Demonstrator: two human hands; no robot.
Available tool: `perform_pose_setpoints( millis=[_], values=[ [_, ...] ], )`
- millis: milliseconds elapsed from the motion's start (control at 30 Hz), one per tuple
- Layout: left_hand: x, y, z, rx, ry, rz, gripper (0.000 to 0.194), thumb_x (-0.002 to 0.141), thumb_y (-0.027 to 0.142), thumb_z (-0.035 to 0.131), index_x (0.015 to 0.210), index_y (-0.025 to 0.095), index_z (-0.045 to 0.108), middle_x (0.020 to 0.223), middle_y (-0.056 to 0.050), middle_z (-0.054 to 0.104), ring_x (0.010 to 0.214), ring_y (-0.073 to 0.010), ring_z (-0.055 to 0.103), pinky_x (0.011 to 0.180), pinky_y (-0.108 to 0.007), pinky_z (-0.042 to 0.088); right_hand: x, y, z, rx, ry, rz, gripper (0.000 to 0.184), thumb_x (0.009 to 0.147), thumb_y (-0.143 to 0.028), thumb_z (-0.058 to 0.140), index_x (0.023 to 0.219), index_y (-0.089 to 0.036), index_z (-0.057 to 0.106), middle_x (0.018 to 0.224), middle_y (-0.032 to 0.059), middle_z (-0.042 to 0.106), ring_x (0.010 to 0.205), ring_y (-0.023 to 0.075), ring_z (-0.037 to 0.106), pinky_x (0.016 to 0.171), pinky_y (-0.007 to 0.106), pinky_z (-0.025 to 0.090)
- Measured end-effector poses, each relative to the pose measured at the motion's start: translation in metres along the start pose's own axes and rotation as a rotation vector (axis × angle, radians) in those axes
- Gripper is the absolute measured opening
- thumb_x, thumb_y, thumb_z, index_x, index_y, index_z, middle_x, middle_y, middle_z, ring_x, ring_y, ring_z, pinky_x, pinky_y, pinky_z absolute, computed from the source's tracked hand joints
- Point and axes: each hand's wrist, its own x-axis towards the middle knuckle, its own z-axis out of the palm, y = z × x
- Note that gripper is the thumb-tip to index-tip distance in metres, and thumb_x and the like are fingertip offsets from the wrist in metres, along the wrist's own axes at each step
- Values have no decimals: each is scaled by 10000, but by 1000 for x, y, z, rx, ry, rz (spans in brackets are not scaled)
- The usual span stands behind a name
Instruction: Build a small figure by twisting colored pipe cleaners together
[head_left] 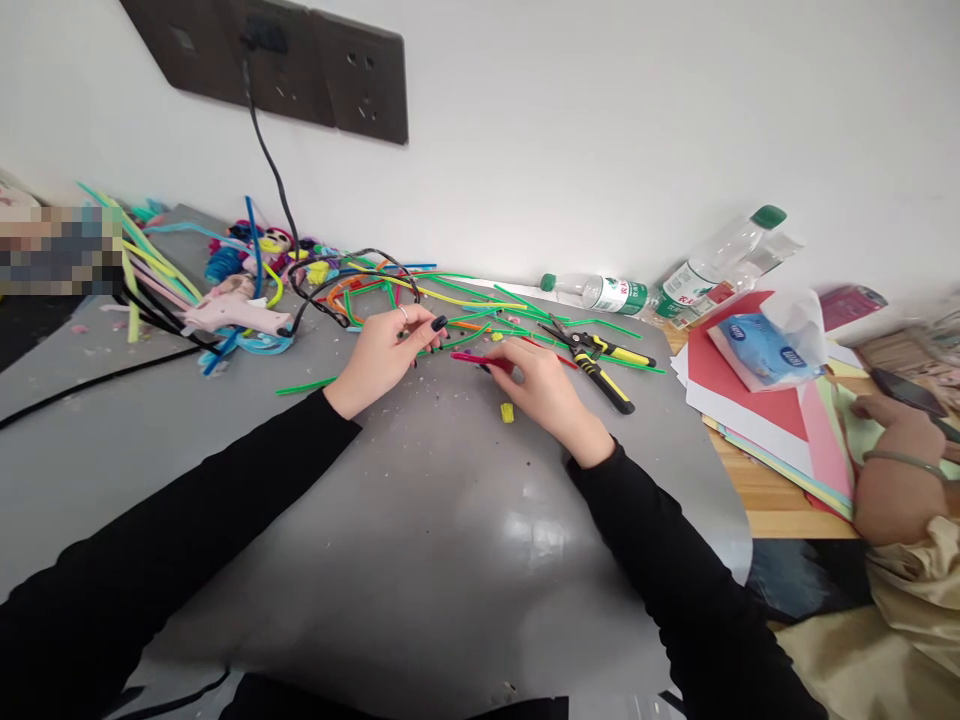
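Note:
My left hand (385, 357) is over the grey table with its thumb and fingers curled together. Whatever is between those fingertips, if anything, is too small to make out. A short pink pipe cleaner (471, 358) is pinched in my right hand (541, 385), its free end pointing left toward my left hand. Green pipe cleaners (450, 280) lie loosely behind both hands. Just right of my right hand rest yellow-and-black pliers (600, 365), jaws toward the wall. A small yellow piece (507, 412) lies below my right hand.
Left are a pink glue gun (240, 308) and colourful pipe-cleaner figures (262, 245). A black cord (262, 150) runs up to the wall sockets (360, 80). Plastic bottles (611, 293), a tissue pack (769, 348) and coloured paper (739, 400) are right, near another person's arm (896, 480).

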Motion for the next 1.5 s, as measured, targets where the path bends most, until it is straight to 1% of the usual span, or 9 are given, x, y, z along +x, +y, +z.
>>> perform_pose_setpoints(
  millis=[133, 267, 367, 667, 933, 1233, 1367, 1433, 1500],
  values=[
    [-3, -2, 3, 231, -96, 225, 314, 961, 480, 619, 1018, 198, 744, 1043, -86, 751, 892, -213, 681, 643, -275, 517, 1, 1, 1, 16, 7, -11, 126, 1000, -193, 567, 981, -210, 690, 885, 47, 702, 757, 186, 630, 696, 302, 477],
    [-4, -7, 4, 324, -158, 394, 241, 1008, 369, 578, 1026, 225, 771, 995, -70, 767, 950, -222, 678, 778, -324, 536, 1, 2, 1, 48, 1, -25, 149, 1021, -218, 550, 1015, -220, 699, 948, 65, 731, 841, 206, 671, 748, 323, 509],
    [-3, -10, 3, 342, -158, 433, 233, 1008, 359, 589, 1009, 226, 781, 964, -66, 762, 908, -211, 678, 781, -321, 529, 1, 2, 2, 51, -2, -32, 144, 1025, -225, 556, 1015, -214, 699, 948, 68, 734, 846, 208, 677, 751, 324, 512],
    [-3, -7, 3, 301, -154, 346, 237, 960, 409, 625, 948, 249, 799, 928, -62, 757, 875, -216, 673, 755, -313, 522, 1, 0, 0, 48, -15, -29, 159, 1041, -253, 542, 1015, -218, 695, 955, 70, 732, 860, 208, 679, 767, 328, 518],
    [-3, -6, 5, 291, -140, 297, 320, 966, 479, 594, 899, 244, 801, 909, -72, 770, 869, -229, 677, 740, -328, 519, 0, 2, 0, 47, -19, -48, 171, 1051, -255, 520, 1003, -214, 680, 932, 71, 713, 848, 206, 660, 768, 326, 509],
    [-4, -6, 5, 252, -131, 295, 275, 953, 424, 614, 862, 238, 796, 888, -66, 760, 802, -205, 666, 679, -300, 499, 1, 0, -1, 46, -23, -70, 180, 1046, -227, 511, 968, -220, 674, 924, 64, 716, 847, 202, 660, 769, 322, 513],
    [-4, -4, 4, 264, -96, 276, 226, 937, 379, 627, 896, 230, 793, 897, -60, 755, 765, -184, 649, 634, -275, 479, 0, 0, 0, 73, -6, -18, 140, 1027, -276, 572, 1096, -229, 685, 1008, 72, 741, 870, 209, 683, 774, 332, 532],
    [-4, -2, 4, 264, -77, 265, 213, 928, 365, 632, 907, 222, 788, 892, -57, 747, 735, -172, 634, 620, -267, 475, 0, 0, 1, 74, -3, 8, 215, 1004, -272, 614, 1210, -232, 658, 1085, 79, 745, 882, 211, 688, 775, 335, 539],
    [-4, -2, 4, 266, -76, 255, 217, 923, 375, 632, 905, 221, 785, 892, -56, 743, 730, -169, 630, 615, -264, 476, -1, 0, 1, 65, 1, 10, 245, 997, -258, 622, 1239, -235, 644, 1111, 80, 742, 891, 210, 686, 782, 335, 540]
  ],
)
